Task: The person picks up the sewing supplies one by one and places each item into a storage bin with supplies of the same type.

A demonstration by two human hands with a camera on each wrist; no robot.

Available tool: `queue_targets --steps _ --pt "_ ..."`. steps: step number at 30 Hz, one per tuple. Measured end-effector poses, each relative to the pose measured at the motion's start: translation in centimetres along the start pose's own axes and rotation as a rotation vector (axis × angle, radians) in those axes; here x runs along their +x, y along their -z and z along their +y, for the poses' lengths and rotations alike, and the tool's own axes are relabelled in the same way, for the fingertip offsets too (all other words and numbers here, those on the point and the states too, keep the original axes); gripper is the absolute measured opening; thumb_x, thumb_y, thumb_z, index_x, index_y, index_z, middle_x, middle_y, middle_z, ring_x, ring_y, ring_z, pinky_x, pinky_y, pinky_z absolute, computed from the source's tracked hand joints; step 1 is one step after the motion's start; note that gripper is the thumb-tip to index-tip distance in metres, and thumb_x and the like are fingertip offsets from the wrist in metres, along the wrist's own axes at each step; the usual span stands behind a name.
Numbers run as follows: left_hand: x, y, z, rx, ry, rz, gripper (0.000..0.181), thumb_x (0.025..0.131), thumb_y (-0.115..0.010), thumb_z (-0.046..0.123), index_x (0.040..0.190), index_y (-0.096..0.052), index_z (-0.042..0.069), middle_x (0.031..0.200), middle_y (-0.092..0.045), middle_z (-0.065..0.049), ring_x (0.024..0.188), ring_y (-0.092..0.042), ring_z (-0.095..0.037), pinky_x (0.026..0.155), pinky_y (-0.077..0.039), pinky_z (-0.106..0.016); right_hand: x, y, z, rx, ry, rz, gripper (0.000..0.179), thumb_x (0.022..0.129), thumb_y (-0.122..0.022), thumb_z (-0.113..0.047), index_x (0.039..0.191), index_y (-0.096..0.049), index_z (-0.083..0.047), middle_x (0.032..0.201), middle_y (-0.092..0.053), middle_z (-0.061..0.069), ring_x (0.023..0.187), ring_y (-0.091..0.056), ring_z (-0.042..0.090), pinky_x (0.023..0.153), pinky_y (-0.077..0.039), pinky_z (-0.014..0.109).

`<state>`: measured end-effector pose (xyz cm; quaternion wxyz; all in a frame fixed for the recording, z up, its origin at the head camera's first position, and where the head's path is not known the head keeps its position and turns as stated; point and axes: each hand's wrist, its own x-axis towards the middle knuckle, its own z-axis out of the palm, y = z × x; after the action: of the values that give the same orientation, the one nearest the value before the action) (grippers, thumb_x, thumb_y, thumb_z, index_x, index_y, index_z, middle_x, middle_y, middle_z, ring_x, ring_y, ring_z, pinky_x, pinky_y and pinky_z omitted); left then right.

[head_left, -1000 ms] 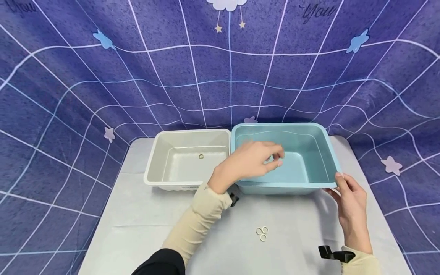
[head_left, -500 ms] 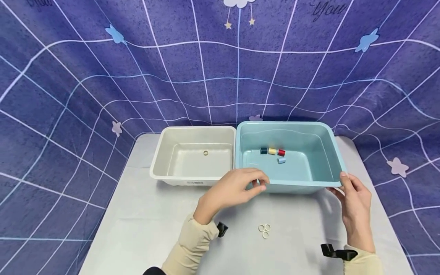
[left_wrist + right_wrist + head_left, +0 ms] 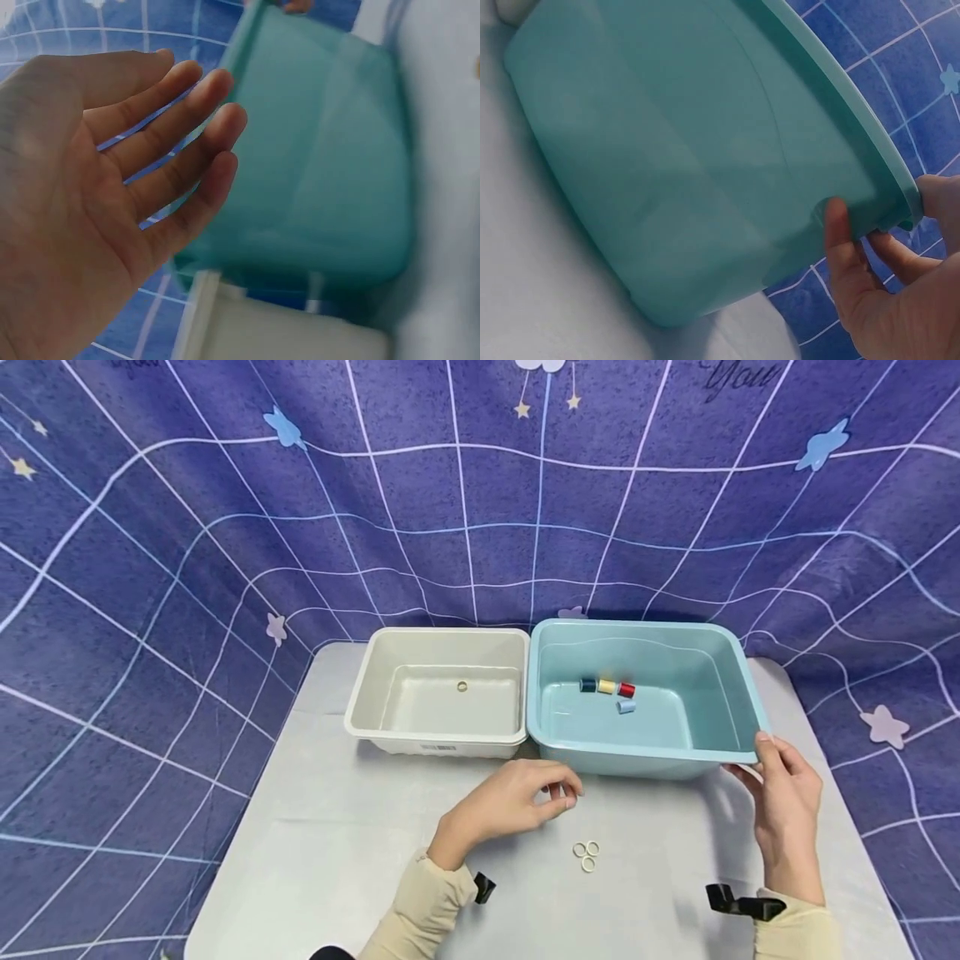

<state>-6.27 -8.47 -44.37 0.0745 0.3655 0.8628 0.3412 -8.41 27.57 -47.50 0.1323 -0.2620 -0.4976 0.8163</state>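
Note:
My right hand (image 3: pixel 783 806) grips the front right corner of the teal bin (image 3: pixel 645 766), thumb over the rim and fingers beneath it, as the right wrist view also shows. Over the table in front of the bins hovers my left hand (image 3: pixel 513 800), fingers loosely bent and holding nothing; its bare palm (image 3: pixel 82 225) shows in the left wrist view. Close by on the table lie several small pale rings (image 3: pixel 587 855). Inside the teal bin are a dark thread spool (image 3: pixel 588 685), a yellow spool (image 3: pixel 606 687), a red spool (image 3: pixel 626 690) and a light blue spool (image 3: pixel 626 706).
A white bin (image 3: pixel 438 735) stands against the left side of the teal one, with one small brass-coloured ring (image 3: pixel 462 687) on its floor. The white-covered table (image 3: pixel 315 843) meets a blue patterned curtain (image 3: pixel 420 552) at the back and sides.
My left hand has drawn back from over the teal bin to the table in front, uncovering the spools. The right hand keeps its hold on the corner. The head view has shifted slightly left.

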Motion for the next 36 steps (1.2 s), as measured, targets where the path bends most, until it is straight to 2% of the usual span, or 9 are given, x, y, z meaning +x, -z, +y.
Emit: queue_targets --steps 7,16,21,24,29,36 --pt "-0.8 -2.9 -1.3 -0.047 0.040 -0.054 0.011 0.104 -0.064 0.024 0.112 -0.072 0.026 0.100 -0.070 0.017 0.088 -0.058 0.008 0.081 -0.050 -0.013 0.0 0.0 0.2 0.023 0.017 -0.002 0.020 0.093 -0.077 -0.012 0.107 -0.074 0.003 0.105 -0.068 0.005 0.074 -0.073 0.015 0.062 -0.063 0.028" --pt "-1.1 -6.9 -3.3 -0.065 0.008 -0.030 0.011 0.102 -0.068 0.024 0.112 -0.073 0.021 0.099 -0.071 0.015 0.086 -0.058 0.009 0.081 -0.053 -0.014 0.0 0.0 0.3 0.038 0.011 0.005 0.020 0.093 -0.078 -0.011 0.107 -0.074 0.002 0.107 -0.067 0.005 0.075 -0.072 0.015 0.061 -0.063 0.028" --pt "-1.4 -9.1 -4.3 0.016 0.001 -0.027 0.021 0.097 -0.073 0.033 0.117 -0.070 0.026 0.108 -0.068 0.017 0.106 -0.061 0.001 0.101 -0.047 -0.015 0.0 0.1 0.4 0.036 0.016 -0.003 0.019 0.093 -0.078 -0.012 0.106 -0.074 0.002 0.106 -0.067 0.005 0.075 -0.072 0.014 0.062 -0.063 0.028" --pt "-1.7 -10.4 -5.2 0.078 0.000 -0.017 0.033 0.094 -0.076 0.039 0.123 -0.066 0.028 0.118 -0.065 0.016 0.123 -0.055 -0.004 0.113 -0.041 -0.021 0.0 0.1 0.4 0.022 0.009 -0.008 0.019 0.094 -0.078 -0.013 0.105 -0.074 0.001 0.106 -0.068 0.004 0.076 -0.073 0.014 0.063 -0.063 0.028" --pt "-2.1 -12.1 -6.3 0.111 0.028 -0.027 0.050 0.089 -0.080 0.046 0.132 -0.060 0.031 0.129 -0.059 0.014 0.128 -0.050 -0.009 0.115 -0.041 -0.027 0.1 0.0 0.4 -0.001 0.010 -0.003 0.020 0.094 -0.078 -0.015 0.106 -0.074 0.000 0.107 -0.069 0.003 0.078 -0.073 0.014 0.064 -0.063 0.027" --pt "-2.0 -13.7 -6.6 0.197 0.055 -0.068 0.054 0.087 -0.079 0.054 0.132 -0.057 0.034 0.127 -0.057 0.018 0.121 -0.050 -0.006 0.106 -0.040 -0.026 0.1 0.3 0.4 0.009 0.014 0.011 0.018 0.094 -0.077 -0.014 0.105 -0.074 0.000 0.105 -0.069 0.003 0.077 -0.073 0.014 0.063 -0.063 0.028"
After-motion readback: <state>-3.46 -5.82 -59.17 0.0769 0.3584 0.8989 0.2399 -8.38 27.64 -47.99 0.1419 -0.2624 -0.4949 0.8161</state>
